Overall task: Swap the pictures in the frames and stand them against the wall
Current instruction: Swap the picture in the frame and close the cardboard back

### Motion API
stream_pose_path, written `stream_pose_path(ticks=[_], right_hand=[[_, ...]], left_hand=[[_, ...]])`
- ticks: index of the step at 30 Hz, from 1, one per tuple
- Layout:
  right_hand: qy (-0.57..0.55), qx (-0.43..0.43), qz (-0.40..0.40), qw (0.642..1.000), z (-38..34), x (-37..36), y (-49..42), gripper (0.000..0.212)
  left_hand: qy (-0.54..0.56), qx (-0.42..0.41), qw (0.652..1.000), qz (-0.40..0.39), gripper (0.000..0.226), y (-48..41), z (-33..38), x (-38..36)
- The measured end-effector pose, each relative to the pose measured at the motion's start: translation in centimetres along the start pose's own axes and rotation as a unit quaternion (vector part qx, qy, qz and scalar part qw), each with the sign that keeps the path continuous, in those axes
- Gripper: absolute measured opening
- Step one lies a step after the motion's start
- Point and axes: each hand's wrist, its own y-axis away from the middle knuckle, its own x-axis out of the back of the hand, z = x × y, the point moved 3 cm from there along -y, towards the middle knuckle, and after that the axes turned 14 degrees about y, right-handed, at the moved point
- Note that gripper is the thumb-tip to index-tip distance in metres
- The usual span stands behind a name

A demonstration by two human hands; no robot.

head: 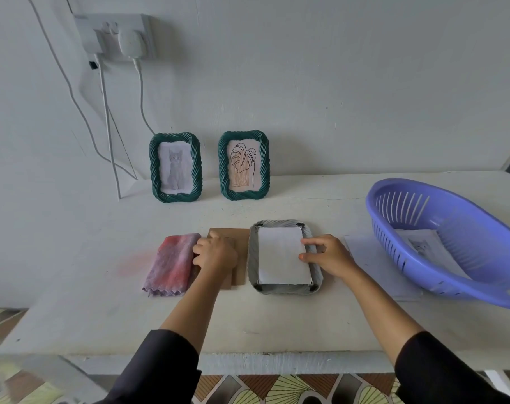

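On the tabletop [277,322], my right hand [329,258], fingers barely bent, presses the white picture sheet [280,258] into the face-down grey ribbed frame [253,258] while my left hand [215,252] grips the brown cardboard backing [242,266], which I judge goes on next

Your left hand [215,253] covers the middle of the brown backing board [239,237]. Its fingertips are tucked out of sight, so the hold beneath that grip cannot be told. The white sheet [280,258] under your right hand [328,256] shows only 1 blank side. Right of that grip, the purple basket [463,225] is cut by the picture's edge. The printed paper [422,243] inside it is half hidden, its print too small to read.
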Motion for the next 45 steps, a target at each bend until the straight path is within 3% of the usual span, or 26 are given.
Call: stream_pose_path(ticks=[7,10,14,16,19,23,26,28,31,35,45], right_hand=[[-0.062,-0.015,-0.003,0.998,0.1,0.2,0.1,0.041],[-0.061,-0.023,0.025,0.998,-0.4,0.7,0.5,0.042],[-0.005,-0.004,0.123,0.992,-2.1,1.8,1.4,0.037],[-0.059,0.021,0.100,0.993,-3.4,2.0,1.7,0.037],[-0.171,0.026,0.009,0.985,-5.0,1.4,1.7,0.038],[-0.215,-0.033,-0.015,0.976,-4.7,1.4,2.1,0.034],[-0.193,-0.072,-0.007,0.979,-3.7,1.5,2.1,0.035],[-0.178,-0.078,-0.011,0.981,-3.5,1.4,1.9,0.035],[-0.168,-0.087,-0.011,0.982,-3.3,1.1,1.7,0.037],[-0.162,-0.097,-0.011,0.982,-3.1,1.0,1.6,0.035],[-0.159,-0.104,-0.015,0.982,-2.6,0.7,1.3,0.039]], left_hand=[[0.089,-0.003,0.996,-0.005,0.062,-1.4,-0.5,1.2],[0.160,-0.072,0.983,0.060,0.040,-1.7,0.0,3.0],[0.291,-0.152,0.933,0.144,0.046,0.4,1.9,6.1],[0.353,-0.162,0.916,0.101,0.055,1.8,3.2,6.2],[0.439,-0.142,0.887,-0.029,0.056,3.7,5.0,4.1],[0.415,-0.079,0.895,-0.144,0.046,4.0,5.3,0.1],[0.371,-0.070,0.903,-0.205,0.005,3.6,5.1,-1.5],[0.345,-0.077,0.914,-0.201,0.016,3.0,5.0,-2.2],[0.318,-0.090,0.925,-0.189,0.010,2.6,5.1,-2.6],[0.294,-0.097,0.932,-0.187,0.020,1.9,5.2,-3.1],[0.263,-0.103,0.942,-0.182,0.022,1.7,5.3,-3.5]])
